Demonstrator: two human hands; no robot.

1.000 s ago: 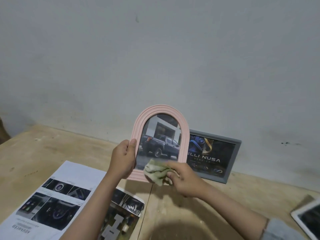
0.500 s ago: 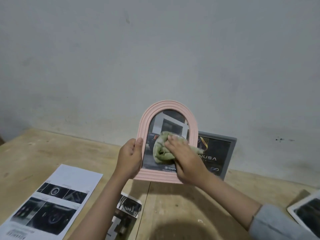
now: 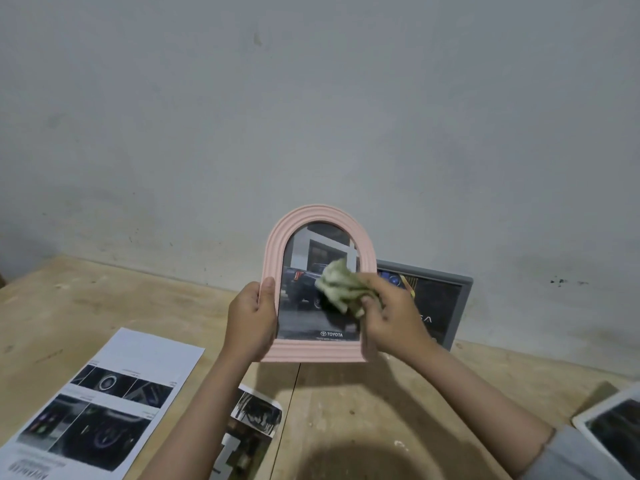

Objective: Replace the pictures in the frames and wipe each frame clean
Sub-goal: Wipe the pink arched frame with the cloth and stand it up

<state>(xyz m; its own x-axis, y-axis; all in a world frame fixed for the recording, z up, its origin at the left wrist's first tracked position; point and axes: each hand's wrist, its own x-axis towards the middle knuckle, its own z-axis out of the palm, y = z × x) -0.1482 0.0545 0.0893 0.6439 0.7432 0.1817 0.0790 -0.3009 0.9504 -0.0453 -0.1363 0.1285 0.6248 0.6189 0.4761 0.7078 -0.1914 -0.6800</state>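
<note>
Wall [image 3: 311, 116]: plain grey-white plaster filling the upper frame, scuffed, with small dark specks toward 3 o'clock.
Counter [image 3: 363, 403]: pale wooden boards with a seam running toward 6 o'clock, meeting the wall.
Light: soft and dim, with a rounded shadow on the counter at 6 o'clock.

Both arms reach forward, left hand [image 3: 251, 318] curled in a grip, right hand [image 3: 391, 318] bunched, pinching.
</note>
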